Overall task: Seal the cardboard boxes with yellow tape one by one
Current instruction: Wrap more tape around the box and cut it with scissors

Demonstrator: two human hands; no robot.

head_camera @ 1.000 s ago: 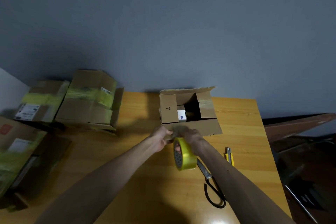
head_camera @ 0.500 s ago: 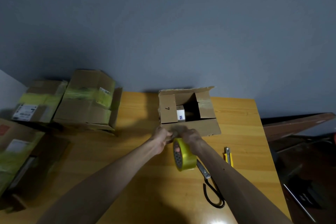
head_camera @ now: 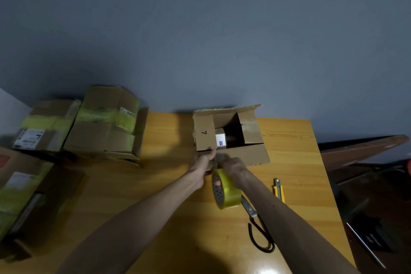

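Against the blue-grey wall, your wooden table held the open cardboard box at its far side, all flaps still up, with a small white carton visible inside. Your hands were close together at its near edge. Your right hand gripped the yellow tape roll, a finger through its core. Your left hand sat at the box's near-left corner, too blurred to tell whether it pinched tape or cardboard.

You seemed to be freeing the tape's end. Next you needed the flaps folded shut before laying a strip. The scissors and utility knife lay beside your right forearm, the taped boxes to the left.

Over the last second little changed: your left hand crept slightly toward the flap, and the roll stayed put.
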